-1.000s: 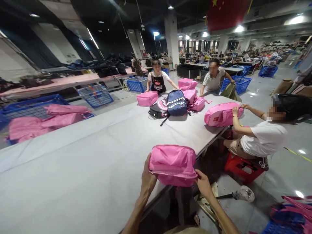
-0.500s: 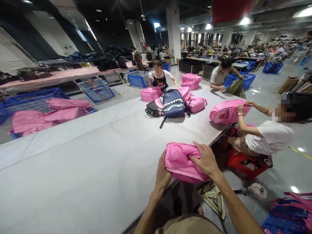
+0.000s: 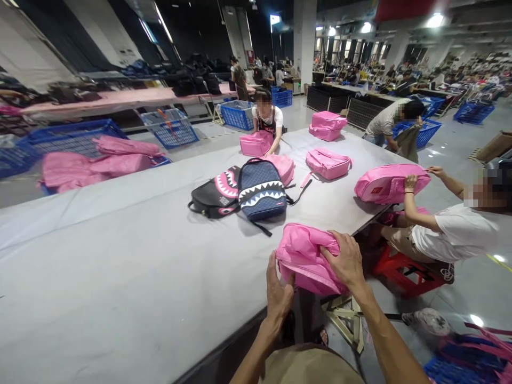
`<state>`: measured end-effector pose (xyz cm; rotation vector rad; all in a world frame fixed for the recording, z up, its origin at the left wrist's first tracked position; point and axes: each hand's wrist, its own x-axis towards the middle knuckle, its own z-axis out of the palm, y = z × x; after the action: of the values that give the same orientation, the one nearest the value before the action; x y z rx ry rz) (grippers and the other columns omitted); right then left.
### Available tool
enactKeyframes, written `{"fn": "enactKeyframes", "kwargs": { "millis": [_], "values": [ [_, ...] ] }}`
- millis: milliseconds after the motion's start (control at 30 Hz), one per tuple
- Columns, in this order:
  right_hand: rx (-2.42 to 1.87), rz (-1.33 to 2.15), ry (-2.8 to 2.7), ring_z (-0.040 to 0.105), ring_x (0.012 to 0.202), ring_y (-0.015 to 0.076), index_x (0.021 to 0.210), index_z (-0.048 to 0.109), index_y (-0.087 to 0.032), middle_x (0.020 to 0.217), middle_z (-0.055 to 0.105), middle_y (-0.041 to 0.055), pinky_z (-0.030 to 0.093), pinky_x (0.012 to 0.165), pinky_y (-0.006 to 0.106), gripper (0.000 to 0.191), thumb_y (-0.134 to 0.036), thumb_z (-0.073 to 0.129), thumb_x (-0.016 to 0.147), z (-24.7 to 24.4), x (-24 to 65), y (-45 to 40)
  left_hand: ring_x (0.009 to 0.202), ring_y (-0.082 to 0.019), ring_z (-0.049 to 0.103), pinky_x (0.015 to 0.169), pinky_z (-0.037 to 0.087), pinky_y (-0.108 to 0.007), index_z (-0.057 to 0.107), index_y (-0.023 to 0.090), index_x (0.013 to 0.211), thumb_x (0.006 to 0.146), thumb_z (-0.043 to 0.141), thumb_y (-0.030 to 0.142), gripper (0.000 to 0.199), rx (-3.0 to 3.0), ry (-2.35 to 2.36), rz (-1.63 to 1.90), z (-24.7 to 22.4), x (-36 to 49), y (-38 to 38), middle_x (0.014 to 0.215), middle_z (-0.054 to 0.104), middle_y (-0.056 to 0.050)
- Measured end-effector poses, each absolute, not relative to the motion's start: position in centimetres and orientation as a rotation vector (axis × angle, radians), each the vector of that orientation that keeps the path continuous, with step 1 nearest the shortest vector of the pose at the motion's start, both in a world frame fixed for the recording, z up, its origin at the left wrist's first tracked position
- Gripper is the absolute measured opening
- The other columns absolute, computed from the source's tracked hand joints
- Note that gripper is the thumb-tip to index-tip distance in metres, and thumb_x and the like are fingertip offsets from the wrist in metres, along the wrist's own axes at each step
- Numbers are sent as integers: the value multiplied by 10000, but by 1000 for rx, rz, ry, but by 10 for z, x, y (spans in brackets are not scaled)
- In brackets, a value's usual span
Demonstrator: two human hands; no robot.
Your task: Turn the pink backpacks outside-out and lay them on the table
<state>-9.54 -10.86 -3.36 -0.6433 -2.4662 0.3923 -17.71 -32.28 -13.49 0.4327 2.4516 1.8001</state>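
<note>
A pink backpack [image 3: 306,266] is held up at the near edge of the table, its soft, wrinkled side uppermost. My right hand [image 3: 347,261] grips its top right part, the thumb pressed into the fabric. At its left end, my left hand [image 3: 279,290] has fingers along the outside and the thumb at the lower seam. Just beyond lie a navy backpack [image 3: 262,186] with a toothed shark-mouth band and a black backpack [image 3: 220,194] with a pink mouth print. The navy one partly covers another pink bag [image 3: 283,168].
More pink bags [image 3: 330,162] stand on the white-covered table [image 3: 132,277]. On the right a seated co-worker [image 3: 452,229] handles a pink backpack [image 3: 390,184]; another co-worker [image 3: 269,120] leans in across the table. A blue crate [image 3: 76,133] with pink bags is at left, a red stool [image 3: 404,272] at right.
The navy and black backpacks have slid left and nearer, apart from a pink bag behind them. My held backpack has tilted, and my left hand has shifted lower along its end.
</note>
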Motion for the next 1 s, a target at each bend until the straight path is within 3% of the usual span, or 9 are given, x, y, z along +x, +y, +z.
{"fn": "enactKeyframes", "kwargs": {
  "millis": [167,433,600,767,1000],
  "values": [
    [-678,372,-2458,618,1096,302,1344,703,-248,1182,746,93,434,974,422,419,-548,616,1064,-38,-91,-113,1664,-340,410,1395,331,-565,414,294,1707,1013,719,531,794,460,2484,1860,-132,-179,-326,1766,468,-136],
    [-712,304,-2492,613,1082,304,1271,677,-217,1168,738,109,430,968,408,400,-550,587,1069,-40,-84,-116,1482,-308,605,1286,465,-475,535,232,1481,996,743,447,570,382,2298,2054,-126,-182,-330,1561,631,-152],
    [-744,246,-2524,614,1060,299,1279,680,-208,1156,729,107,429,944,399,407,-544,593,1067,-39,-84,-115,1453,-294,620,1270,480,-464,550,224,1441,1011,728,443,514,436,2326,2097,-120,-180,-329,1521,654,-149],
    [-741,231,-2533,617,1040,293,1259,688,-206,1121,731,107,429,920,385,417,-559,550,1083,-40,-81,-110,1455,-282,620,1285,475,-494,660,221,1332,1061,667,384,317,580,2439,2138,-120,-174,-330,1488,681,-147],
    [-749,337,-2534,617,1035,281,1165,696,-232,1104,741,91,415,881,366,408,-592,523,1086,-36,-83,-106,1427,-293,625,1211,543,-550,654,283,1490,1074,682,337,420,816,2661,1978,-144,-179,-329,1499,681,-129]
  ]
}}
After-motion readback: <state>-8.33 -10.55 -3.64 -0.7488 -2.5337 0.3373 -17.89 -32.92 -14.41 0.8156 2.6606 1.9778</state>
